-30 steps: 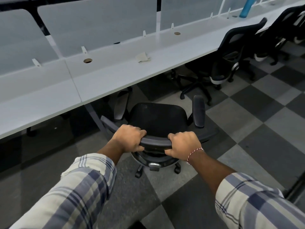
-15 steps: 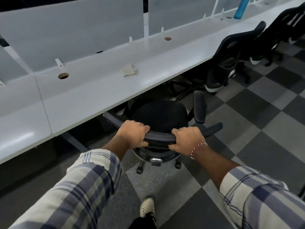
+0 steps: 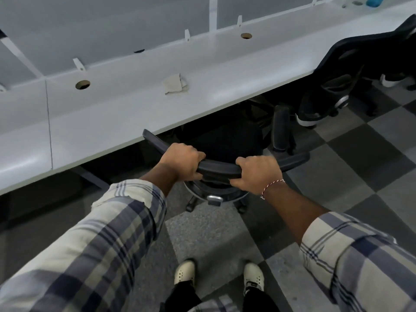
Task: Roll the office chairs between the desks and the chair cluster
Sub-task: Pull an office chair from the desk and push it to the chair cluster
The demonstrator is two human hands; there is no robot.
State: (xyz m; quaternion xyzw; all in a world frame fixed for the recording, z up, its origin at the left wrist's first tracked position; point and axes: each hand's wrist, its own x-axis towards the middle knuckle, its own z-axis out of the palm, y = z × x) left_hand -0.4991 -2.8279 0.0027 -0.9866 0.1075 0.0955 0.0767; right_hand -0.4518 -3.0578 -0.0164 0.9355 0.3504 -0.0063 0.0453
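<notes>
Both hands hold the top bar of a black chair point(image 3: 219, 168). The left hand point(image 3: 182, 161) has its grip tight round the bar, with the fingers curled over the top. The right hand point(image 3: 258, 173) has its grip round the same bar, with a short bit of bar showing between the two hands. A red and white thread point(image 3: 272, 188) is tied on the right wrist. The chair is right in front of the person, and its seat point(image 3: 225, 140) is partly under the edge of the long white bench point(image 3: 135, 113). One arm rest point(image 3: 281, 129) sticks up on the right side. A small crumpled cloth point(image 3: 175, 84) lies on the bench, near a round hole point(image 3: 82, 84). A second chair point(image 3: 351, 70) sits farther right at the same bench. The floor point(image 3: 360, 154) has dark and light grey squares. A left shoe point(image 3: 184, 272) and a right shoe point(image 3: 253, 276), both white, stand on it below the hands.
</notes>
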